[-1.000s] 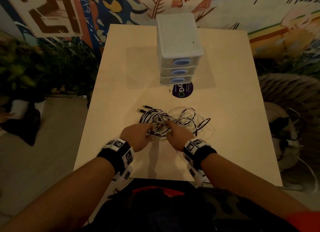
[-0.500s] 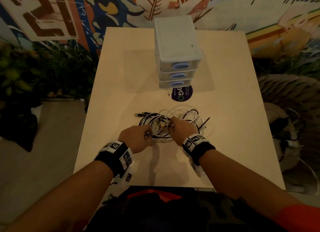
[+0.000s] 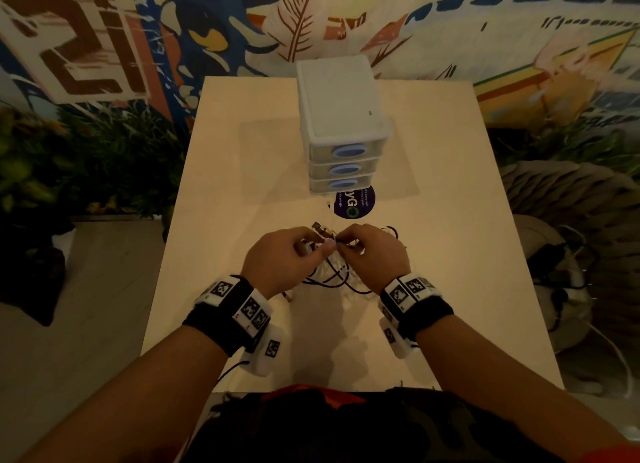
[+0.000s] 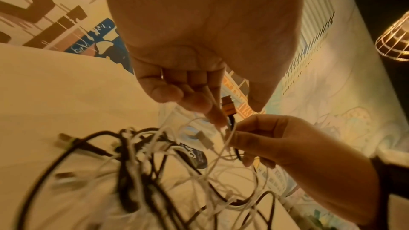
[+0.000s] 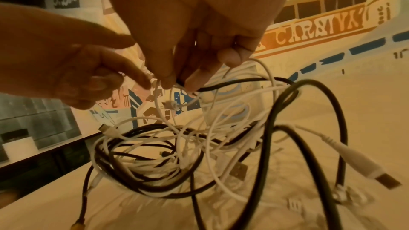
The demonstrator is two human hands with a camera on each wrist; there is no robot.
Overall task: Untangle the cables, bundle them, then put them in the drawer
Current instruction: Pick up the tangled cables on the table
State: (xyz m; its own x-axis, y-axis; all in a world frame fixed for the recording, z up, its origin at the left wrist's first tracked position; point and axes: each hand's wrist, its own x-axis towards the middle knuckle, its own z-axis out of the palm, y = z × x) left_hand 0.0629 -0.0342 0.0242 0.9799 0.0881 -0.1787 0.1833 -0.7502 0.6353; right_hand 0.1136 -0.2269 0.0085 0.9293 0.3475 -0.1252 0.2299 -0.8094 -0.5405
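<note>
Both hands pinch strands at top of cable tangle, lifted over table.

Left hand and right hand nearly touch, each pinching cables; the knot hangs below and toward the body, so judged pull is apart, sideways. Drawers shut, straight ahead, well apart. Sticker partly reads "yGO"; wall reads roughly "CARNIVA".

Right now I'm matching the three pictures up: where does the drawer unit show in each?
Head view: the drawer unit stands at the table's far middle, beyond both hands.
Left wrist view: only a blue handle shows through the cables, below the left hand's fingers.
Right wrist view: its blue handles show blurred behind the cable loops.
Shared landmark: the tangled cables between the hands.
</note>
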